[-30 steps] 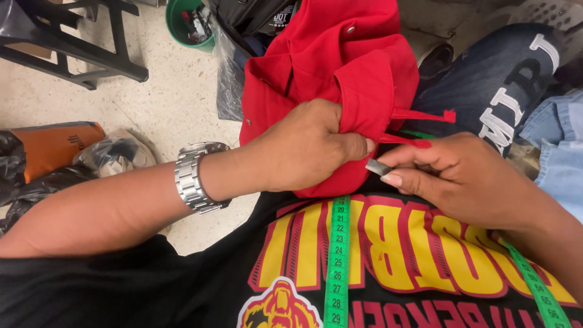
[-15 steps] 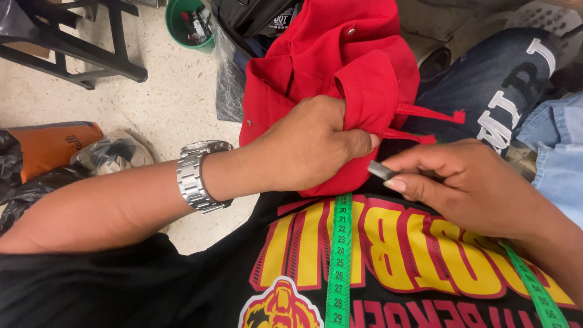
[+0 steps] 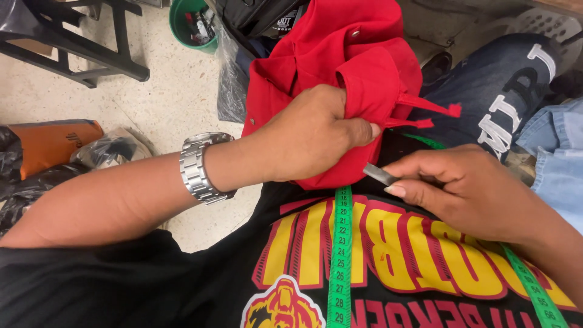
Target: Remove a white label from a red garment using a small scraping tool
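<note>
My left hand (image 3: 316,136) grips a bunched fold of a red garment (image 3: 349,58) held over my lap; two thin red ties (image 3: 428,112) stick out to the right of the fold. A silver wristwatch (image 3: 200,167) sits on that wrist. My right hand (image 3: 467,188) pinches a small grey metal blade (image 3: 379,175) between thumb and fingers, its tip just below the red fabric and close to my left fingertips. A green measuring tape (image 3: 340,255) hangs down my black printed shirt.
A dark blue garment with white letters (image 3: 504,103) and light blue denim (image 3: 555,158) lie at the right. On the speckled floor stand a green bucket (image 3: 191,24), black furniture legs (image 3: 79,58), and orange and black bags (image 3: 54,143) at the left.
My right hand with the blade has drawn slightly down and away from the red fabric. The red ties have swung a little to the right. My left hand keeps its grip.
</note>
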